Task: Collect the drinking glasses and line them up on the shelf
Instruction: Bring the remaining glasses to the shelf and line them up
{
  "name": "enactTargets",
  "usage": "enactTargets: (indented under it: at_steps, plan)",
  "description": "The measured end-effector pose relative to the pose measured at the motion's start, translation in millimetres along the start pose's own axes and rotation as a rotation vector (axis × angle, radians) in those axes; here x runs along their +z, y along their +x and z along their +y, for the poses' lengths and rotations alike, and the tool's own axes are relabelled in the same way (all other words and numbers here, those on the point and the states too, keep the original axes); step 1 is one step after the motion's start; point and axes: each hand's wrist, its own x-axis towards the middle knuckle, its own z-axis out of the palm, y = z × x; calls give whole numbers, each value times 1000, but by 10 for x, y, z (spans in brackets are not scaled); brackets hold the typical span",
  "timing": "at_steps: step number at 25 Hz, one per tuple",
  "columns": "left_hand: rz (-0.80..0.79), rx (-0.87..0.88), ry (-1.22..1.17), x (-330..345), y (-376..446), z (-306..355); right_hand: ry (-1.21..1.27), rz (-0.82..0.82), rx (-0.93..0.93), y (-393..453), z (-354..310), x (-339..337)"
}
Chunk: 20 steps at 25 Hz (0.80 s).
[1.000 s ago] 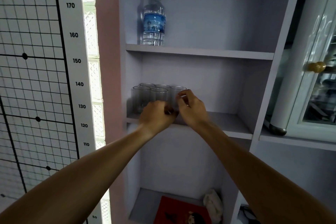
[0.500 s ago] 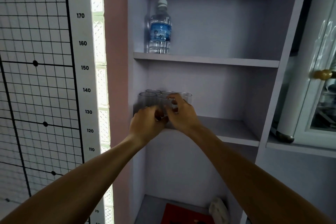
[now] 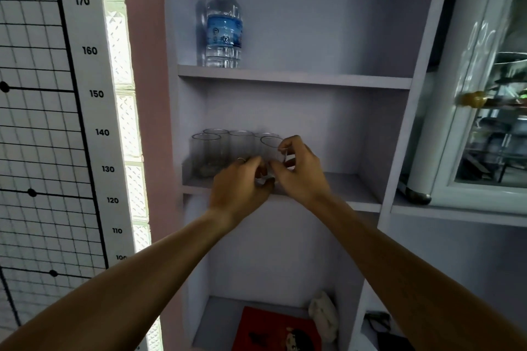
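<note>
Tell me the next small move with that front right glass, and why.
Probably ease the front right glass, gripped by the right hand, left beside the front left glass. The left hand fills the gap between them on the middle shelf.

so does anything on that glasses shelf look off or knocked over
Nothing stands out. The glasses stand upright, clustered at the left of the middle shelf. The right hand grips the rightmost front glass; the left hand curls at its base.
</note>
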Motion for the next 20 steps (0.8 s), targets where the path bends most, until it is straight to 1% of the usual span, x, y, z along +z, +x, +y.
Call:
enactTargets:
  at_steps: [4, 7, 12, 20]
  plan:
    - [-53, 27, -103, 186, 56, 211, -25, 44, 25, -40, 134, -210]
    - [-60, 23, -89, 279, 128, 264, -24, 68, 44, -47, 200, -281]
    - [-101, -34, -41, 339, 229, 201, -55, 34, 99, -1, 273, -289]
    - [-134, -51, -84, 379, 230, 178, -104, 14, 129, 66, 272, -206]
